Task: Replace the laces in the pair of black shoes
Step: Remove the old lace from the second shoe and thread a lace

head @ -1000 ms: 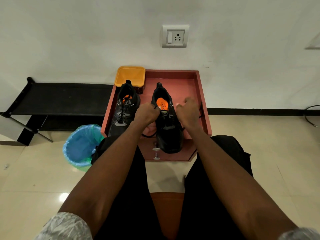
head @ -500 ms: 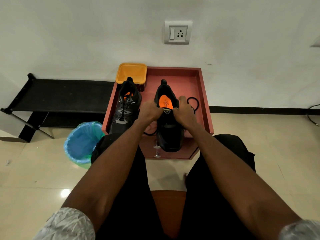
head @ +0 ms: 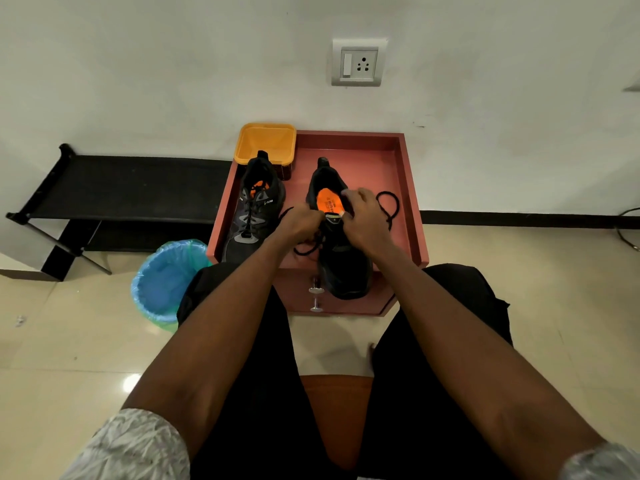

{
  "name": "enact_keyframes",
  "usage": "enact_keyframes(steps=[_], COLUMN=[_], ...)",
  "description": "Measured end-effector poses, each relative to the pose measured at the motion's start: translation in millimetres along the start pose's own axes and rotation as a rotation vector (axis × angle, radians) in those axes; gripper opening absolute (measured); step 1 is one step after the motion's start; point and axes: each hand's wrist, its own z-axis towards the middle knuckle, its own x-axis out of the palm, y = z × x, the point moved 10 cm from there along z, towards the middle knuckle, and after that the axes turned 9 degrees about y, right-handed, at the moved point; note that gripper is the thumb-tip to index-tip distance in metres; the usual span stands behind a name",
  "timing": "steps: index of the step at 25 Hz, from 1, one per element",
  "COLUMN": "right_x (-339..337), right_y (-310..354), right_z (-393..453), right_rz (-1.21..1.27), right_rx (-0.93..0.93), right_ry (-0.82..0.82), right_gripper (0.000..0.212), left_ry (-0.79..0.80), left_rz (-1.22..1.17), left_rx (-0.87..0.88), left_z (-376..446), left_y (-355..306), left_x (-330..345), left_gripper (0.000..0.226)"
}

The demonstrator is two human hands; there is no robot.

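Since the earlier frame both hands have shifted up the right shoe toward its collar, and more lace now lies loose on the tray.

Left to right: a blue bin point(head: 166, 278) stands on the floor beside the red tray point(head: 410, 188). On the tray, the left shoe point(head: 254, 209) sits laced and untouched in front of a yellow tub point(head: 266, 142). The left hand point(head: 299, 226) is closed at the right shoe's left eyelets; its fingers appear pinched on the lace point(head: 304, 249), though the grip itself is hidden. The right shoe point(head: 343, 258) lies toe toward the person, orange insole showing. The right hand point(head: 363, 220) is curled over the tongue and collar; whether its fingers hold lace cannot be told. A loop of lace lies on the tray just right of that hand.

Judgement: the step in hand is working the lace through the upper eyelets of the right shoe. To do it well, steady the tongue with one hand, draw one crossing at a time, keep both ends even, and keep the loose loop clear of snagging.
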Motion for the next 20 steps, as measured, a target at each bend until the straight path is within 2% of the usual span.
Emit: enact_keyframes(steps=[2, 5, 9, 12, 14, 17, 19, 20], right_x=[15.7, 38.7, 40.6, 28.4, 11.6, 9.4, 11.4, 5.8], right_y=[7.2, 4.5, 7.2, 8.1, -12.3, -66.6, -72.6, -65.6], right_z=[2.2, 0.8, 0.3, -1.7, -1.3, -13.2, -18.7, -16.3], right_rz=[-0.186, -0.290, -0.239, -0.037, 0.146, 0.675, 0.728, 0.600], right_rx=[-0.044, -0.031, -0.068, -0.083, 0.108, 0.530, 0.633, 0.579], right_ry=[0.093, 0.244, 0.206, 0.086, -0.041, -0.192, -0.183, -0.176], right_gripper=[0.038, 0.036, 0.022, 0.013, 0.010, 0.016, 0.015, 0.014], left_ry=[0.039, 0.011, -0.035, -0.061, -0.078, -0.077, -0.075, -0.072], left_rz=[0.021, 0.088, 0.187, 0.258, 0.285, 0.260, 0.206, 0.187], left_rx=[0.008, 0.027, 0.028, 0.040, 0.051, 0.055, 0.041, 0.027], left_z=[0.3, 0.9, 5.8, 7.0, 5.1, 5.3, 5.9, 6.1], left_y=[-0.5, -1.5, -1.8, -4.3, -6.8, -7.0, -4.6, -2.9], left_x=[5.1, 0.6, -3.6, -4.1, -5.9, -5.3, -3.4, -3.1], left_gripper=[0.021, 0.019, 0.025, 0.032, 0.031, 0.020, 0.021, 0.024])
